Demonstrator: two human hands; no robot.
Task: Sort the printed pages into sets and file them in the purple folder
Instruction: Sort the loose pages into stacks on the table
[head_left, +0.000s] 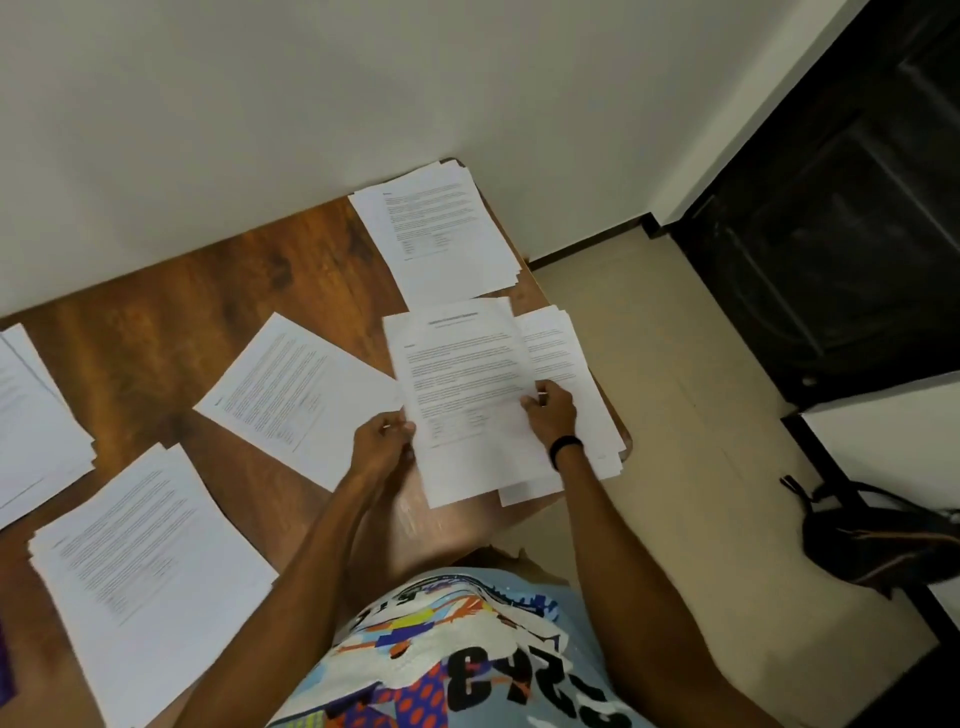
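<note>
**A:** so where's the purple folder (4, 670) even at?

**B:** just a sliver at the frame's lower left edge, rest is cut off. One stack (31, 415) gets chopped by the left edge too.

**A:** and the hands?

**B:** both on the printed pages (467, 384) over the right end of the table (156, 322). the left hand (382, 439) pinches the left edge, fingers curled. the right hand (550, 410) grips the right edge, thumb on top, other fingers tucked under so can't see them. Print's too blurry to read, and those pages cover most of the pile (571, 364) underneath.
</note>
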